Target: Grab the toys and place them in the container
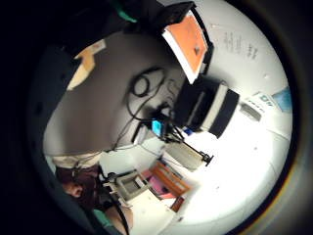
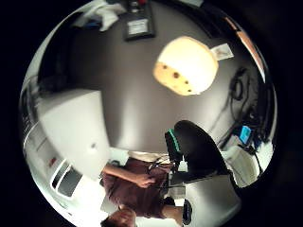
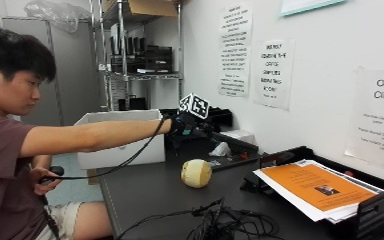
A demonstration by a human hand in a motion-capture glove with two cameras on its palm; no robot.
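Gloved right hand (image 3: 184, 125) hovers above the round toy (image 3: 196, 173); its finger state cannot be told.

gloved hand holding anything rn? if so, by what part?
Cannot be told. In the outside view the gloved right hand is raised above the table, apart from the round yellow toy lying on it, but whether its fingers hold anything does not show.

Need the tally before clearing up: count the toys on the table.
1: the round yellow toy lies on the dark table, below the gloved right hand. Others may be hidden.
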